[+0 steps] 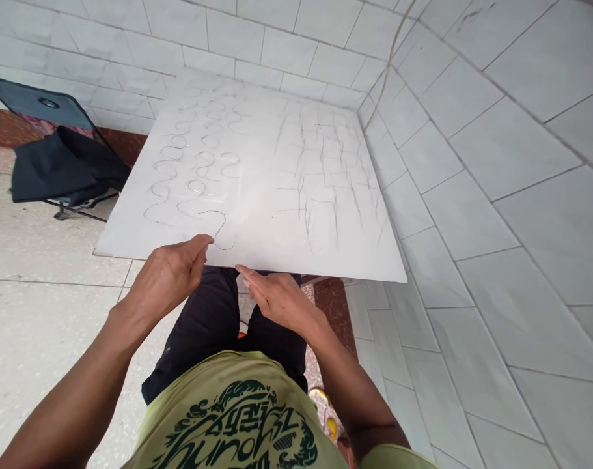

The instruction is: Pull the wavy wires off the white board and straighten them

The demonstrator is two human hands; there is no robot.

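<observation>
A large white board (262, 231) lies in front of me, its near edge above my lap. Thin dark S-shaped strands (160, 170), like wire or thread, run in columns on its left half. Straight and crossing strands (324, 156) cover the right half. My left hand (176, 267) is closed, thumb and index finger together, its tip at the bend of the nearest curved strand (224, 221). Whether it grips the strand I cannot tell. At the board's near edge, just right of it, my right hand (276, 293) is closed in a pinch; anything in it is too small to see.
Tiled walls (472, 195) meet behind and to the right of the board. A cable (386, 71) hangs in the corner. At left stands a folding chair (56, 98) with dark cloth (66, 166) over it, on a pale floor (42, 312).
</observation>
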